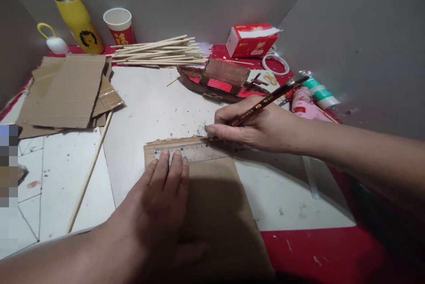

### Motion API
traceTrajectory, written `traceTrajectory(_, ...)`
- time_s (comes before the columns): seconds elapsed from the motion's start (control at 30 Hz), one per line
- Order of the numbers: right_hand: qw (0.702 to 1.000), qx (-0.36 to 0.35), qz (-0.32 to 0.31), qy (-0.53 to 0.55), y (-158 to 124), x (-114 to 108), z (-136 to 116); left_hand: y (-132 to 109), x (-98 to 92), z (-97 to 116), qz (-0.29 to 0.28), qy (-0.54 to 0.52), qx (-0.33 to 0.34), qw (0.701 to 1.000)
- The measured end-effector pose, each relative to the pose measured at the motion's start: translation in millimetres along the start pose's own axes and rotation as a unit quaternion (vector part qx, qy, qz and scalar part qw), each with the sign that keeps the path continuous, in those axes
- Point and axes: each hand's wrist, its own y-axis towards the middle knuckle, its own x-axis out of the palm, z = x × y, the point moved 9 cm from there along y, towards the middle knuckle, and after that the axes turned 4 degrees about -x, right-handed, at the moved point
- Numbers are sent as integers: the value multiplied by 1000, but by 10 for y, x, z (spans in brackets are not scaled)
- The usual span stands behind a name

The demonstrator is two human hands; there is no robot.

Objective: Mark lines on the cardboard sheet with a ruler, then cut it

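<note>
My left hand point(162, 200) lies flat, its fingertips pressing a clear ruler point(195, 153) onto a brown cardboard sheet point(215, 204). The ruler runs along the sheet's far edge, which looks rough and torn. In my right hand point(252, 124) is a slim dark paintbrush point(259, 109) with gold lettering, pinched between thumb and fingers, its metal-collared end pointing up and right. The brush's lower end is hidden by my fingers, close to the ruler's right part. Just beyond my right hand stands a brown model boat point(222, 80) with red inside.
Cardboard pieces point(66, 91) are stacked at the left, near a long wooden stick point(89, 173). Along the back are a yellow bottle point(79, 23), a paper cup point(118, 25), thin sticks point(162, 51) and a red tissue pack point(252, 40). A pink glue gun point(303, 105) lies right.
</note>
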Motion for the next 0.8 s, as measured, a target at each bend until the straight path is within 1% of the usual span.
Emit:
traceTrajectory(0.13, 1000, 5, 12, -1, -31, -22, 11, 3, 4, 4, 2, -6, -3, 1000)
traceTrajectory(0.27, 1000, 7, 15, 4, -54, -25, 20, 1, -2, -5, 17, -8, -15, 1000)
traceTrajectory(0.4, 1000, 6, 18, -1, -55, -36, 19, 2, 6, 10, 2, 1, -2, 1000)
traceTrajectory(0.53, 999, 11, 30, 9, -77, -100, -18, 2, -10, -2, 1, 5, 1, 1000)
traceTrajectory(0.6, 998, 32, 55, 28, -135, -167, -10, -1, -2, 3, 2, 7, 3, 1000)
traceTrajectory(0.7, 987, 59, 141, 52, -314, -312, 54, -12, -7, 5, 19, 11, -7, 1000)
traceTrajectory(0.73, 984, 65, 162, 43, -386, -337, 85, -17, -17, 8, 29, 13, -11, 999)
traceTrajectory(0.8, 984, 62, 169, -9, -513, -321, 135, -27, -46, 20, 45, 19, -11, 999)
